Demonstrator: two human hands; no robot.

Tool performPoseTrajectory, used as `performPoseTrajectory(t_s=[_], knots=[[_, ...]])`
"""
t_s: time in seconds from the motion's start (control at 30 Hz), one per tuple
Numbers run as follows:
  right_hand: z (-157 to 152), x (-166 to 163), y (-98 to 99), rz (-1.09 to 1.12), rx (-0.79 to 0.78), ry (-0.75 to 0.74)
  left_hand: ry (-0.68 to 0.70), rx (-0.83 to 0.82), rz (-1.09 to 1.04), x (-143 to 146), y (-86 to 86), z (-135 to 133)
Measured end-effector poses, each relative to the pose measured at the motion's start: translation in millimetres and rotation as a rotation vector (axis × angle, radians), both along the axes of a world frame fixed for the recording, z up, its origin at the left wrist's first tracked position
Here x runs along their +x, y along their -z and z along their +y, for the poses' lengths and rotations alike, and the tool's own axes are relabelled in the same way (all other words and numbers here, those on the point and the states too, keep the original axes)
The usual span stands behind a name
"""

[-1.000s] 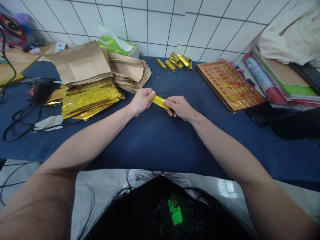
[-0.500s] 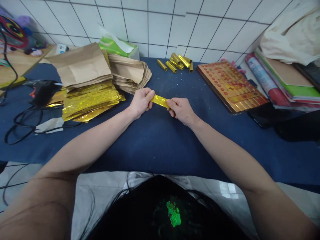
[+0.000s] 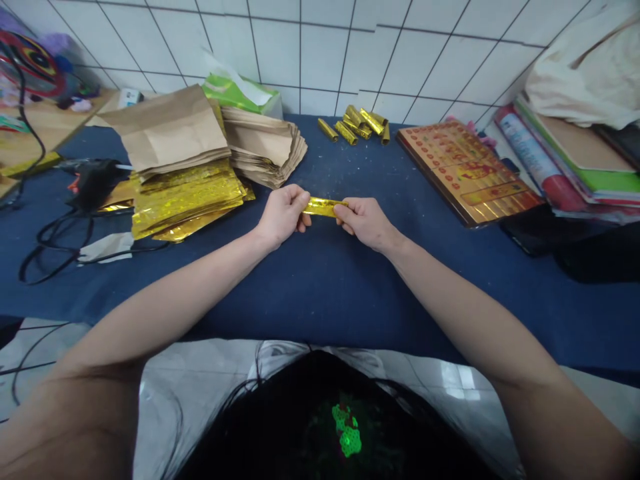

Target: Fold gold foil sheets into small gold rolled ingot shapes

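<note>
Between my two hands, above the blue tablecloth, is a narrow rolled piece of gold foil paper. My left hand pinches its left end between thumb and fingers. Its right end is gripped the same way by my right hand. The roll lies nearly level, and my fingers hide both ends. To the left rest a stack of gold foil sheets and brown paper sheets. Several finished-looking gold paper tubes lie at the back by the wall.
A flat gold-and-red box lies to the right, beside stacked books and a cream cloth bag. On the left are a black glue gun, its looped cable and a white scrap. A green tissue pack stands behind the papers.
The gold roll has turned from slanting down to the right to nearly level. My left hand is slightly lower, and both hands keep their grip.
</note>
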State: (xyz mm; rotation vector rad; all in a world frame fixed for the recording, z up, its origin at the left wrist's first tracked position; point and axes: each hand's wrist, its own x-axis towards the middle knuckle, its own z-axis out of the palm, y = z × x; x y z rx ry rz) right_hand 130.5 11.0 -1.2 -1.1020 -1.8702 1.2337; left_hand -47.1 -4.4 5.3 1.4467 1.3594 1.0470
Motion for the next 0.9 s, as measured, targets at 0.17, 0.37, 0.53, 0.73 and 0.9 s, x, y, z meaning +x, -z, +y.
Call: performPoseTrajectory(t_s=[0.17,0.37,0.53,0.73,0.9], knots=[[-1,3,-4.3,-0.168,0.074,-0.106,0.308,0.144,0.321,-7,-8.2,-4],[-6,3,-2.6,-0.129,0.043,-0.154,0.434,0.146,0.428,-9,-12.7,-4],[-12,9,2.2,-0.163,0.100,-0.125,0.455,0.105,0.430,-11,-13.8,0],[-13,11,5.1,-0.177,0.134,-0.070,0.391,0.185,0.471,-11,-11.7,5],[-14,6,1.2,-0.205,0.079,0.000,0.415,0.160,0.532,-15,-14.8,6]])
